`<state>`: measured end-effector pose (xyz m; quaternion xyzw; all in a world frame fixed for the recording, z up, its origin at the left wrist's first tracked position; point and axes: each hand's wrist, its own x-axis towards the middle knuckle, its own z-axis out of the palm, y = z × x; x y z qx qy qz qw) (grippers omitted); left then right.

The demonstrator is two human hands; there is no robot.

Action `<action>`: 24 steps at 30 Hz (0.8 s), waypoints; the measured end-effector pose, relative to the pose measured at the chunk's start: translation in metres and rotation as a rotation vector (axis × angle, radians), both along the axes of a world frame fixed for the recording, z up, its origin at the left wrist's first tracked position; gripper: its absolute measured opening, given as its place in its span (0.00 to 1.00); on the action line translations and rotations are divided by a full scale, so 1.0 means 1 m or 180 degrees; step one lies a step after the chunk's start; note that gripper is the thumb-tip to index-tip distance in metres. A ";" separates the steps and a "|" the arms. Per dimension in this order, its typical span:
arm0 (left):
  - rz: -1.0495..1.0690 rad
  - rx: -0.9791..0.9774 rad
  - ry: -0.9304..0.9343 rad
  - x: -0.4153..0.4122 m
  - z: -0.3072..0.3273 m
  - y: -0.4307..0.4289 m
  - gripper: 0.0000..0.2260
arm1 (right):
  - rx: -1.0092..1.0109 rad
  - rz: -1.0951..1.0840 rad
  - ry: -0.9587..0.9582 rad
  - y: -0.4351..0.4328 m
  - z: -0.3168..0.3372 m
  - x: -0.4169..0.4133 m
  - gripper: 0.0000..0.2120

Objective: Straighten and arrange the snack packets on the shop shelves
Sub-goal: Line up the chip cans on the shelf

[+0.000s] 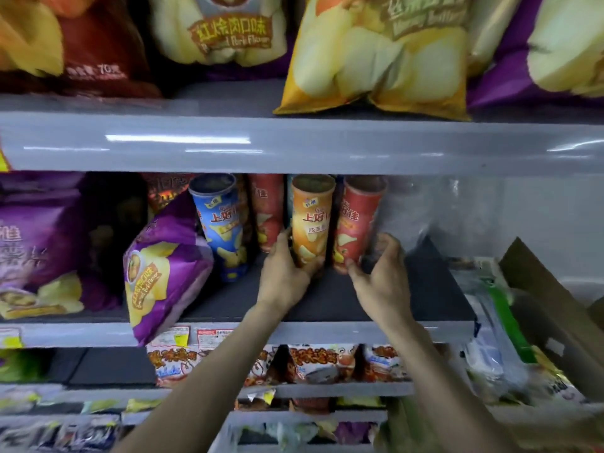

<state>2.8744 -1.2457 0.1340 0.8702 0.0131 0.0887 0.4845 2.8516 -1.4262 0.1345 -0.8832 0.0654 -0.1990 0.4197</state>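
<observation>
- An orange crisp tube (312,220) is gripped near its base by the left hand (284,273), on the dark middle shelf (408,299).
- A red tube (358,220), just beside it on the right, is gripped low down by the right hand (382,276).
- A blue tube (222,227) is seen tilted further left, beside a second red tube (268,207).
- A purple crisp bag (163,266) is leaned over the middle shelf's front edge.
- A yellow crisp bag (382,60) is stood on the upper shelf (294,145).
</observation>
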 end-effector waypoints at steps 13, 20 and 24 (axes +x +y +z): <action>0.0301 -0.0100 -0.0267 -0.052 -0.014 0.044 0.31 | 0.0717 0.0204 0.0259 0.016 -0.033 0.029 0.35; 0.0253 -0.0437 -0.0619 -0.090 -0.004 0.073 0.22 | 0.0676 0.0485 0.0311 0.043 -0.029 0.023 0.33; 0.0166 -0.0488 -0.0701 -0.112 -0.006 0.092 0.22 | 0.0659 0.0698 0.0385 0.066 -0.024 0.021 0.32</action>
